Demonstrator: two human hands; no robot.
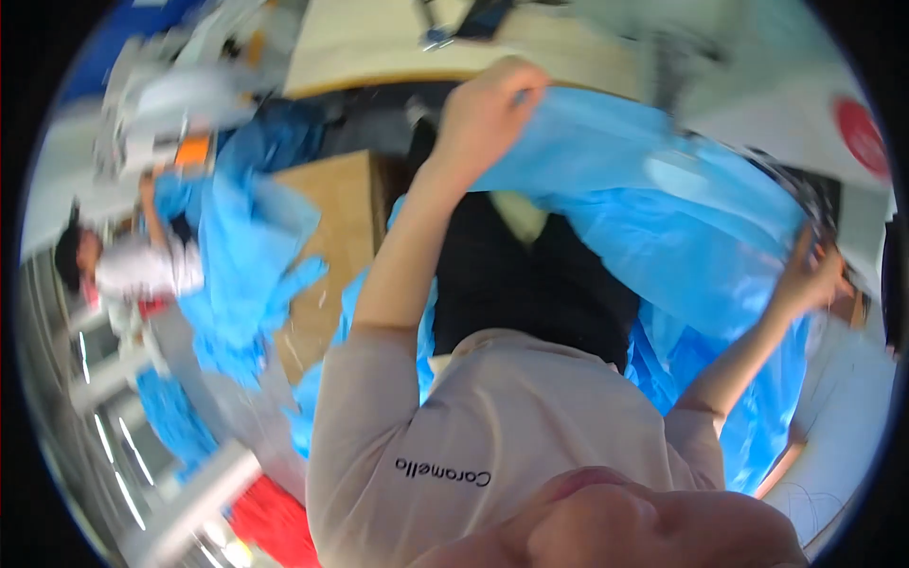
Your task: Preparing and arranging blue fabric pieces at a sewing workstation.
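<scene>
A thin light-blue fabric sheet (606, 142) stretches across in front of me, from one hand to the other. My left hand (492, 109) is raised near the table edge, its fingers closed on the sheet's left end. At the far right, my right hand (816, 276) pinches the other end beside a dark, blurred machine part. Between the hands, the sheet sags over my lap. More blue fabric (729, 379) hangs in folds below it, partly hidden by my right arm.
A pale table (369, 47) lies ahead, with a dark flat object (485, 17) on it. Blurred machinery (672, 76) stands at its right. A cardboard box (331, 237) is to my left. Beyond it, another person (147, 270) handles blue fabric (246, 256).
</scene>
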